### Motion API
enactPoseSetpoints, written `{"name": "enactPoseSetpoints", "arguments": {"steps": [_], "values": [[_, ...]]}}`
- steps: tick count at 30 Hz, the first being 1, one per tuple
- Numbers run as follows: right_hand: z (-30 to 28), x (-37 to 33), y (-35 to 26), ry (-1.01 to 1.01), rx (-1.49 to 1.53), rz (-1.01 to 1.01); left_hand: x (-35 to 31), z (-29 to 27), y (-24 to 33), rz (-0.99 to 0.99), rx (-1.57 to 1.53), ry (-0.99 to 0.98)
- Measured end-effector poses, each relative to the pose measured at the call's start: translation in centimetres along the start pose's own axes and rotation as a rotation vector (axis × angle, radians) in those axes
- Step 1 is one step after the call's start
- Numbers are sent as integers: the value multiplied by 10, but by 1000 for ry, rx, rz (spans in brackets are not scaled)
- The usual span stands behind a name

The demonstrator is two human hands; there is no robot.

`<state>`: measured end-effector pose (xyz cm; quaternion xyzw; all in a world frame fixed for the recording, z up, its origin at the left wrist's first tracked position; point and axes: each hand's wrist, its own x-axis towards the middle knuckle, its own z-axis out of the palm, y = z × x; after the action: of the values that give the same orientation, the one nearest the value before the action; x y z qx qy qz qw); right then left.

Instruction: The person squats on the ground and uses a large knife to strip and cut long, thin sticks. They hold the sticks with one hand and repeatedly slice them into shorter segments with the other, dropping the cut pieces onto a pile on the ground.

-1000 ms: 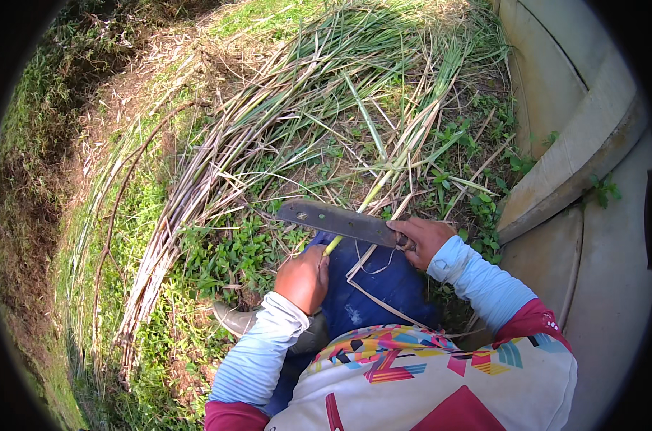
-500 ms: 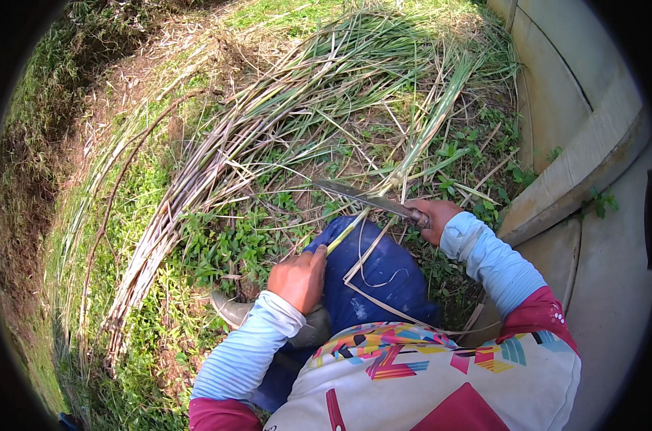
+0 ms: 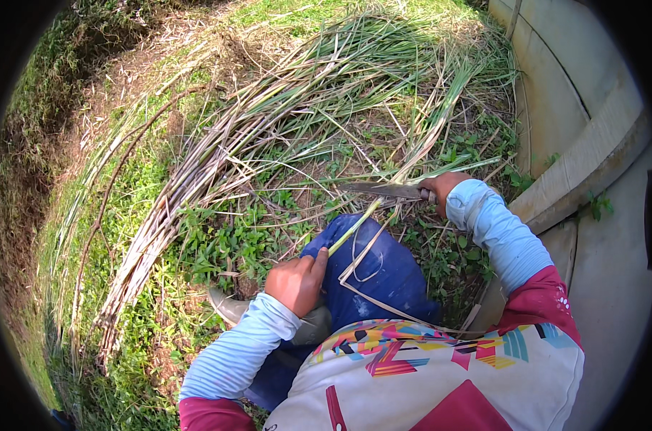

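Observation:
My left hand (image 3: pixel 295 284) grips the lower end of a pale green plant stalk (image 3: pixel 352 228) just above my blue-trousered knee (image 3: pixel 373 276). Round the handle of a long-bladed knife (image 3: pixel 380 189) my right hand (image 3: pixel 444 190) is closed. The blade lies across the stalk, pointing left, where the leafy part begins. Beyond it the stalk's long leaves (image 3: pixel 441 118) fan out over the ground. A dry, bent leaf strip (image 3: pixel 355 266) hangs over my knee. My fingertips on the stalk are partly hidden.
A large heap of cut stalks with long leaves (image 3: pixel 261 108) sprawls across the left and far ground. A thin brown branch (image 3: pixel 118 169) lies left of it. Along the right runs a pale wall with a sloping ledge (image 3: pixel 584 158). My boot (image 3: pixel 229 307) rests among low weeds.
My right hand has moved slightly up and to the right with the knife, and the blade now lies flatter across the stalk. My left hand stays almost in place on the stalk.

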<state>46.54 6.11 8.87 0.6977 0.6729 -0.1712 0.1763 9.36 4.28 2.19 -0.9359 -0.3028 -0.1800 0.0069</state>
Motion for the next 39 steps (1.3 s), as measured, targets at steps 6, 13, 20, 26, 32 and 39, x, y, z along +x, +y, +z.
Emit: {"name": "enactPoseSetpoints", "arguments": {"steps": [6,13,20,26,32,39], "values": [[25,-14,-38,119,224,-300,-2,7,-3,-139,-60,16],[68,9,-4,265,546,-82,-3,-4,-11,-248,-187,-26],[107,10,-34,488,512,-202,5,-3,-9,-305,-193,-53],[105,58,44,388,521,251,-14,-18,-15,-223,-114,-51],[133,77,90,715,772,461,-7,-21,-20,-344,-210,-76],[147,3,-38,635,660,-212,14,-22,-13,-615,-502,-180]]}}
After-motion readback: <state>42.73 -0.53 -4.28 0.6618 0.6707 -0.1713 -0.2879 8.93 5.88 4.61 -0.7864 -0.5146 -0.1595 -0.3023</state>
